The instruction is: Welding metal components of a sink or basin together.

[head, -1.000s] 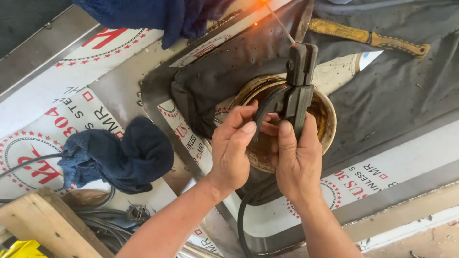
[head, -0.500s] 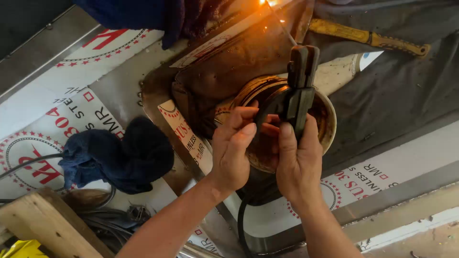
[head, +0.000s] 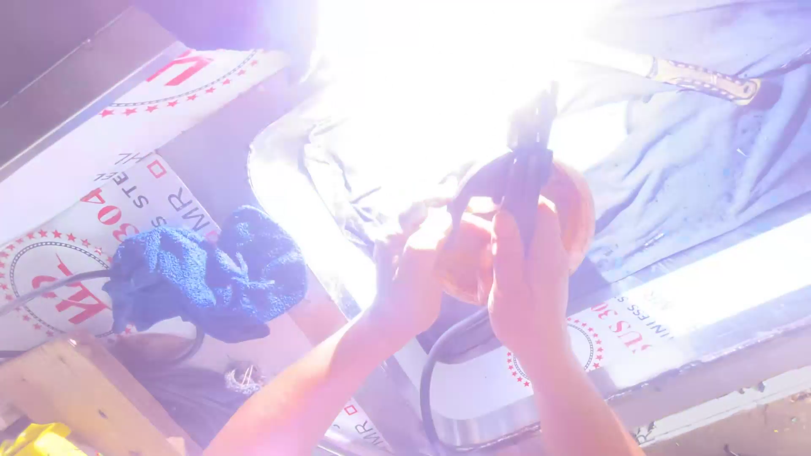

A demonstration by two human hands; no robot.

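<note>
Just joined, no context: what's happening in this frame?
A person is arc welding. The right hand grips a dark electrode holder, and the left hand steadies it from the side. A very bright arc flash washes out the top of the view, so the weld spot itself cannot be seen. A black cable hangs below the hands. A blue cloth lies to the left on the printed steel sheet.

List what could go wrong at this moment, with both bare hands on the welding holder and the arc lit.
1. Both the left hand and the right hand are bare and close under the arc glare; burns from spatter or light seem likely.
2. The dark cloth lies right beside the arc and might scorch.
3. The black cable from the electrode holder runs beside the forearms and could snag.
</note>
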